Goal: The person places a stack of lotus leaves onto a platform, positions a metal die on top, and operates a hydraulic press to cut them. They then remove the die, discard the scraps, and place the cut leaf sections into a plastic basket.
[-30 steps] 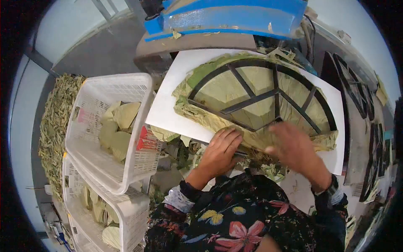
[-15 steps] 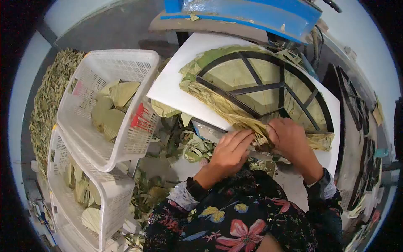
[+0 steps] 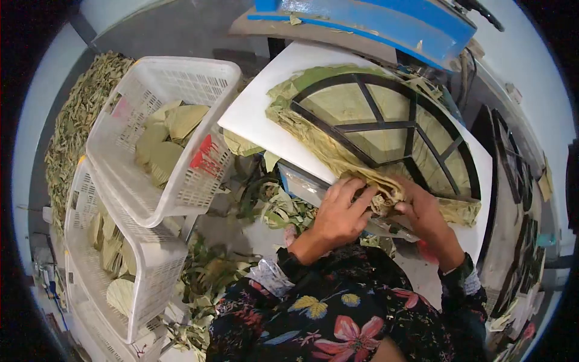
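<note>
The left hand [image 3: 342, 211] and right hand [image 3: 421, 211], close together, are clamped on the near edge of the leaves [image 3: 329, 154], which lie layered on the white surface [image 3: 253, 120] under a black frame [image 3: 377, 127]; to the left stands a white basket [image 3: 190, 184] holding leaf pieces [image 3: 160, 160], at the far side a blue machine [image 3: 362, 27]

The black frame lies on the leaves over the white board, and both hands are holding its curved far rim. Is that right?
Not quite: the black frame does lie on the leaves over the white board, but in the head view the left hand and right hand are at the leaves' bunched near edge, not the frame's curved far rim.
</note>
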Motion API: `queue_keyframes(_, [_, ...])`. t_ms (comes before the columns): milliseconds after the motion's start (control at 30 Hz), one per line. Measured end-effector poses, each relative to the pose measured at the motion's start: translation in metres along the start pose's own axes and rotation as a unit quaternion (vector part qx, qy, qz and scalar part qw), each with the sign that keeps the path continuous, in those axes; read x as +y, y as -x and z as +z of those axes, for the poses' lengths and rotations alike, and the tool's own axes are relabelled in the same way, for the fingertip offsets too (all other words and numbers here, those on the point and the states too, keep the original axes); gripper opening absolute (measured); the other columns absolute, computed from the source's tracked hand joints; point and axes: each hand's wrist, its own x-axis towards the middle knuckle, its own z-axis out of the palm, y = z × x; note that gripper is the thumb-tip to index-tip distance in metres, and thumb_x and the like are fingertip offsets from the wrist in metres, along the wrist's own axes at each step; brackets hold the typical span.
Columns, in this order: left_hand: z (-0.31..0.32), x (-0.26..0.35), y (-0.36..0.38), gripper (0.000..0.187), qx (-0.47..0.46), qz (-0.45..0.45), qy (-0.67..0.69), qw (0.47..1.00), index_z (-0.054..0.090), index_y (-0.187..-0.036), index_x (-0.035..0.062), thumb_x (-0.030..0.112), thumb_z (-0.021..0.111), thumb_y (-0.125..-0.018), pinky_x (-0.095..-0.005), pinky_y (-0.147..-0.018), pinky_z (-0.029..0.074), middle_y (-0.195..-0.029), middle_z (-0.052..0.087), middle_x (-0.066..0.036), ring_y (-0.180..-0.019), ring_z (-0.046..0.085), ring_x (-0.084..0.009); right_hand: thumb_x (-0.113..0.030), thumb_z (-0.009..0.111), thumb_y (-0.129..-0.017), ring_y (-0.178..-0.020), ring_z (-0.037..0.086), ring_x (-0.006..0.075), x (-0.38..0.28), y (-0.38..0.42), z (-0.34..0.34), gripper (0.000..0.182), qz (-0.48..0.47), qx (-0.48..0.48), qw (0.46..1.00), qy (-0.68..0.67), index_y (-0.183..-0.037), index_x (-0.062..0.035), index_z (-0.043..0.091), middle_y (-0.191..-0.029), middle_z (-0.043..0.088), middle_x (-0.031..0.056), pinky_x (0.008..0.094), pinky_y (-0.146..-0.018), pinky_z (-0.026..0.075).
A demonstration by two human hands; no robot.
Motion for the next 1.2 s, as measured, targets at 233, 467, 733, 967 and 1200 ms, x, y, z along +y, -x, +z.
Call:
queue_keyframes(233, [0.006, 0.004, 0.001, 0.048, 0.012, 0.018, -0.034, 0.999, 0.056, -0.118, 0.0107, 0.014, 0.065, -0.071, -0.0447, -0.090, 0.039, -0.116, 0.049, -0.014, -0.108, 0.044, -0.0360, -0.023, 0.046, -0.093, -0.090, 0.061, 0.0242, 0.009, 0.004, 0.012, 0.033, 0.121, 0.123, 0.976, -0.130, -0.113, 0.0026, 0.051, -0.097, 0.064, 0.0178, 0.0324, -0.081, 0.045])
queue_keyframes(467, [-0.002, 0.003, -0.007, 0.046, -0.005, -0.006, 0.012, 1.000, 0.052, -0.118, 0.0037, 0.021, 0.062, -0.076, -0.0436, -0.087, 0.039, -0.110, 0.050, -0.017, -0.100, 0.046, -0.0354, -0.024, 0.047, -0.094, -0.089, 0.056, 0.0166, 0.002, 0.001, 0.010, 0.032, 0.155, 0.130, 0.960, -0.194, -0.112, 0.0023, 0.053, -0.099, 0.063, 0.0100, 0.0292, -0.082, 0.044])
queue_keyframes(733, [-0.004, 0.005, -0.023, 0.048, 0.018, -0.048, 0.012, 0.999, 0.048, -0.120, 0.0002, 0.016, 0.062, -0.077, -0.0402, -0.078, 0.040, -0.088, 0.049, -0.016, -0.085, 0.046, -0.0339, -0.025, 0.047, -0.095, -0.096, 0.053, 0.0152, 0.009, 0.001, 0.006, 0.036, 0.184, 0.118, 0.910, -0.353, -0.117, 0.0024, 0.053, -0.107, 0.059, 0.0088, 0.0297, -0.088, 0.041])
queue_keyframes(967, [0.011, -0.004, -0.020, 0.035, 0.027, 0.016, -0.050, 0.998, 0.058, -0.104, 0.0025, 0.017, 0.066, -0.073, -0.0414, -0.075, 0.040, -0.088, 0.049, -0.012, -0.083, 0.047, -0.0314, -0.026, 0.045, -0.096, -0.094, 0.053, 0.0172, 0.018, -0.002, 0.034, 0.036, 0.188, 0.236, 0.938, -0.174, -0.115, 0.0033, 0.053, -0.104, 0.059, 0.0123, 0.0319, -0.086, 0.042])
queue_keyframes(1200, [0.011, -0.005, -0.019, 0.033, 0.027, 0.034, -0.060, 0.997, 0.059, -0.100, 0.0010, 0.016, 0.066, -0.071, -0.0429, -0.074, 0.041, -0.089, 0.051, -0.012, -0.084, 0.048, -0.0314, -0.025, 0.045, -0.095, -0.090, 0.053, 0.0206, 0.002, -0.024, 0.032, 0.035, 0.230, 0.300, 0.888, -0.264, -0.109, 0.0049, 0.055, -0.098, 0.060, 0.0151, 0.0332, -0.082, 0.042])
